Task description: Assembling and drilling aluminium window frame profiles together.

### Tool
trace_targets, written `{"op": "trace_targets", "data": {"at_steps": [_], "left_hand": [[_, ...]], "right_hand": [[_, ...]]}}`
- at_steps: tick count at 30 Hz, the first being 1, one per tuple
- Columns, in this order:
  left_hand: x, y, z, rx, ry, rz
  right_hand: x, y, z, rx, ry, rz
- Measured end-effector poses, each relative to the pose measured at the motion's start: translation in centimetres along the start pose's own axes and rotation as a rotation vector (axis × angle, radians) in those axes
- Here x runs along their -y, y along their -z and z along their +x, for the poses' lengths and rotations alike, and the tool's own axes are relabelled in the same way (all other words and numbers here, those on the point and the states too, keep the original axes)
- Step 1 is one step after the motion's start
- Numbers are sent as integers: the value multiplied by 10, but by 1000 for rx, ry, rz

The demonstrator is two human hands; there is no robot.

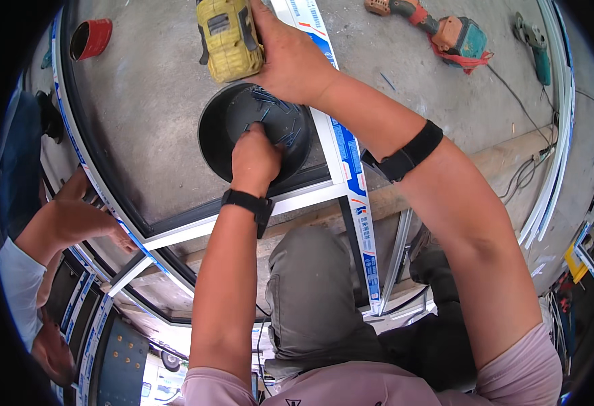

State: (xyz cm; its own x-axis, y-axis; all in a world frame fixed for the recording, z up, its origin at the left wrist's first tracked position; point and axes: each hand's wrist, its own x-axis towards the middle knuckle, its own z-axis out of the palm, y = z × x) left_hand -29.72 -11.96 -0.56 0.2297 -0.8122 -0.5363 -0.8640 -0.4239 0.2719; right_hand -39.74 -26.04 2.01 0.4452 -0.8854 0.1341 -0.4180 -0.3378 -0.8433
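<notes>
My left hand (256, 157) reaches down into a round black bucket (214, 132), its fingers drawn together near the bottom. Long, thin dark screws (287, 139) lie loose in there, several by my fingertips and more at the far side. Whatever those fingertips hold is hidden. Beyond the bucket, my right hand (295, 62) is closed round a yellow cordless power tool (234, 44), whose far end is cut off by the top of the view. A white frame bar with blue protective film (351, 172) runs under my right forearm, beside the bucket.
A co-worker's hand (122, 235) rests by the frame at left. Toward the top left is a red tub (91, 39). Right of me, a teal and orange power tool (456, 37) and an angle grinder (532, 42) lie on the concrete, with a black cord (523, 177) nearby.
</notes>
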Motion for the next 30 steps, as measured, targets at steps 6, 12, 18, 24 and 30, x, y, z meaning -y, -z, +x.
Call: {"op": "trace_targets", "data": {"at_steps": [6, 12, 18, 24, 30], "left_hand": [[25, -20, 22, 169, -189, 251], [13, 17, 8, 131, -175, -74], [7, 45, -24, 105, 162, -640], [-56, 45, -89, 42, -9, -721], [-93, 13, -126, -27, -292, -456]], "right_hand": [[8, 26, -22, -1, -29, -47], [6, 83, -87, 128, -62, 70], [19, 105, -139, 262, -337, 296], [45, 102, -154, 349, -615, 575], [39, 127, -192, 341, -648, 450]]}}
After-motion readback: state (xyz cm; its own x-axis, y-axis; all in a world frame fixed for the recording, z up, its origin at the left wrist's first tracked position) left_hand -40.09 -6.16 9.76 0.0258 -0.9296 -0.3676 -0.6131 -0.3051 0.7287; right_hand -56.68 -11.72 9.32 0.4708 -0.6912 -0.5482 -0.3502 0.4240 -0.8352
